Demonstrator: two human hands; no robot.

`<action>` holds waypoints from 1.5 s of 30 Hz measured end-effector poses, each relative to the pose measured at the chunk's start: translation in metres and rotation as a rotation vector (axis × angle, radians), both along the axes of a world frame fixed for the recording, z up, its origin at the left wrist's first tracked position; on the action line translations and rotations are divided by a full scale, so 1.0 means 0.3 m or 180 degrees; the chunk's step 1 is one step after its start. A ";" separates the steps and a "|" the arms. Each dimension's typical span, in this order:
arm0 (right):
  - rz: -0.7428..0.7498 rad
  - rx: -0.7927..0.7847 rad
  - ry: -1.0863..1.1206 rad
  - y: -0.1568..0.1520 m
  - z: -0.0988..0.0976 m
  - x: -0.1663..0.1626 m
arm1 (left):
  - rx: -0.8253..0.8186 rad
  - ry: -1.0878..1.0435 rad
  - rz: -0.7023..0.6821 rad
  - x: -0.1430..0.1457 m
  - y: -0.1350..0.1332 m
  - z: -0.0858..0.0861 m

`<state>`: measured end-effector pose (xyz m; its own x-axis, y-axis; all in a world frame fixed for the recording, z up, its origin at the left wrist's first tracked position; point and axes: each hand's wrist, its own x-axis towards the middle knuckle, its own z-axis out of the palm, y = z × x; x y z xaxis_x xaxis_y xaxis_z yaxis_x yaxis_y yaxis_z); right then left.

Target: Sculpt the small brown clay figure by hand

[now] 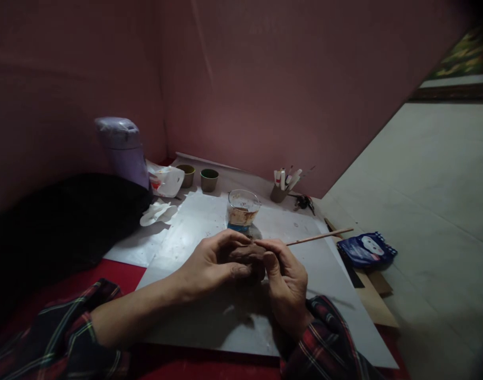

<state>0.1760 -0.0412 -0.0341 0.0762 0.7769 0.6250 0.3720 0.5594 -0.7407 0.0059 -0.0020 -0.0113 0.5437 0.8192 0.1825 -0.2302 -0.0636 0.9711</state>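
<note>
Both hands meet over a white sheet (pixel 193 232) on the floor. My left hand (pixel 215 264) curls its fingers around a small dark lump, perhaps clay (pixel 251 258), mostly hidden between the hands. My right hand (pixel 284 279) pinches a thin wooden stick (pixel 320 237) that points away to the right, its near end against the lump. A glass of brownish water (pixel 243 209) stands just beyond the fingers.
Two small cups (pixel 208 179) and a holder of pens (pixel 283 184) stand at the far edge of the sheet. A purple flask (pixel 124 150) and a dark bundle (pixel 59 221) lie at left. A blue packet (pixel 366 249) rests on cardboard at right.
</note>
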 end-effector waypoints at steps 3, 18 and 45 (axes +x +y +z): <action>0.0140 0.0126 -0.0138 -0.001 0.002 0.001 | 0.0433 0.0426 0.0118 -0.004 0.001 0.002; 0.0111 0.0253 -0.0325 -0.008 0.023 -0.015 | 0.1361 0.0928 0.0289 -0.011 0.001 0.006; 0.0126 0.0054 -0.0305 0.000 0.012 -0.006 | -0.0280 0.0265 -0.0228 -0.019 0.011 0.008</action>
